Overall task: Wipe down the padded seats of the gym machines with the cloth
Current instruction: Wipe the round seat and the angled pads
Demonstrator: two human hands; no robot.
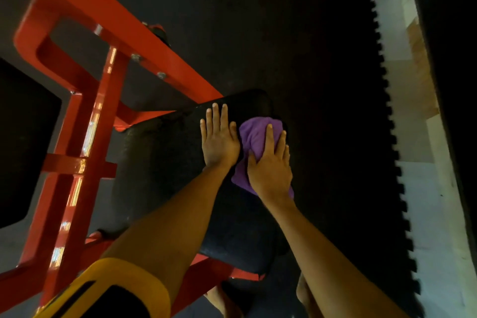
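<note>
Purple cloth (254, 131) lies by the padded seat's (160, 157) far right edge. I see my right hand (271, 170) pressing it with straight fingers, left hand (219, 142) flat alongside; open padding stretches leftward.

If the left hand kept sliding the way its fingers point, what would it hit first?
Probably nothing solid: the left hand lies flat on the padded seat, fingertips near its far edge. Beyond lies the red frame, seemingly lower; depth is unclear.
</note>
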